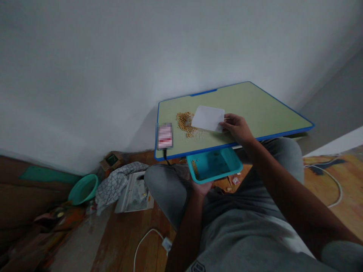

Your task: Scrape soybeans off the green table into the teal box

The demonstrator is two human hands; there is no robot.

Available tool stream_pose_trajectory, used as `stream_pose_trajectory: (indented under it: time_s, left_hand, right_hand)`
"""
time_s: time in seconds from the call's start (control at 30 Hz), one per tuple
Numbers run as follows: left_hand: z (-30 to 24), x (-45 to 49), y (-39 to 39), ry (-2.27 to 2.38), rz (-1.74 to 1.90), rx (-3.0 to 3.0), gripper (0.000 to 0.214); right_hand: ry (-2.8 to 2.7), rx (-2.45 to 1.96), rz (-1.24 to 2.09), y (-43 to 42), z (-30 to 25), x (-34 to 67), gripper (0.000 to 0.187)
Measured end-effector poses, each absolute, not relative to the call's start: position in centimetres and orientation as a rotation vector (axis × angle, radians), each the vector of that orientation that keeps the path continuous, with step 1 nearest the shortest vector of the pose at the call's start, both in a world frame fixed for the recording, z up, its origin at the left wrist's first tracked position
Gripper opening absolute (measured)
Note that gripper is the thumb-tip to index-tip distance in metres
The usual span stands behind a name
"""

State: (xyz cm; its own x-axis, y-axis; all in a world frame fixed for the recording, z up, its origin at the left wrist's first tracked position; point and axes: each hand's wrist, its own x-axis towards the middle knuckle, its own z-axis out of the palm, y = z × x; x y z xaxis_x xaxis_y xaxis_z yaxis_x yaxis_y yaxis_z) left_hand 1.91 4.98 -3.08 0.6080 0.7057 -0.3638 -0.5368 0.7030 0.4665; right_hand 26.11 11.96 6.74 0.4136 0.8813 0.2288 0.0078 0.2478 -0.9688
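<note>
My right hand (237,127) grips the right edge of a white card (208,118), which lies tilted on a green tabletop with a blue rim (263,109). The card's left edge touches a pile of yellow beans (185,122). Below the table's near edge, my left hand (202,186) holds a teal plastic tray (214,165) from underneath. A few beans lie in a row along the tray's left side. The fingers of the left hand are mostly hidden under the tray.
A phone (165,136) with a cable lies at the table's near left corner. On the wooden floor to the left are a teal bowl (83,188), a checked cloth (116,181), papers (135,193) and a white cable (147,238). My legs in grey trousers sit under the table.
</note>
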Motion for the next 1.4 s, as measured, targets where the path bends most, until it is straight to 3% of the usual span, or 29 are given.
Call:
stream_pose_trajectory:
  time_s: [1.4]
  left_hand:
    - [-0.3, 2.1, 4.4, 0.646, 0.764, 0.365, 0.107]
  right_hand:
    - [-0.963, -1.214, 0.710, 11.8, 7.3, 25.6, 0.033]
